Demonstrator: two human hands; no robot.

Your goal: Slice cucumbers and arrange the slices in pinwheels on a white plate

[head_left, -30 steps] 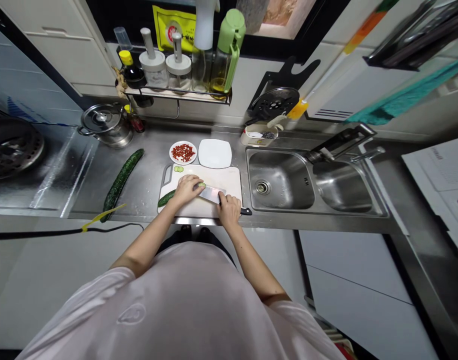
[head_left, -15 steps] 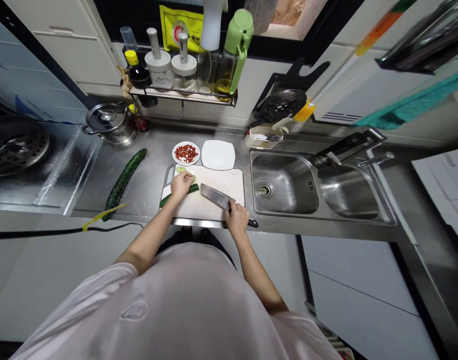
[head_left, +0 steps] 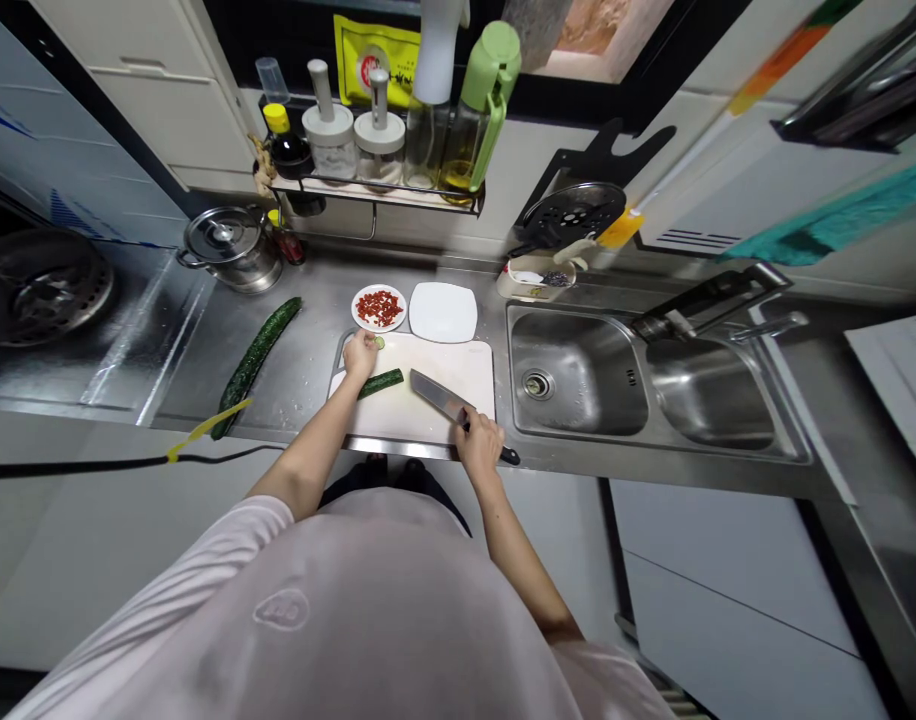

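Observation:
My right hand (head_left: 479, 440) is closed round the handle of a cleaver (head_left: 437, 396), whose blade rests low over the white cutting board (head_left: 443, 420). At the board's upper left, my left hand (head_left: 360, 354) has its fingers drawn together beside a pale green cucumber slice (head_left: 379, 343); what they hold, if anything, is too small to make out. A cut piece of cucumber (head_left: 381, 383) lies on the board between my left forearm and the blade. Behind the board are a plate of red chopped pieces (head_left: 378, 308) and a white square plate (head_left: 443, 312).
A whole cucumber (head_left: 257, 362) lies left of the board. Farther back stands a steel pot (head_left: 233, 250). To the right is a double sink (head_left: 578, 370). A rack (head_left: 383, 193) of bottles and jars hangs above the counter.
My left hand has moved up and left, from beside the cucumber piece to the slices at the board's upper left corner. The right hand still holds the cleaver in nearly the same place.

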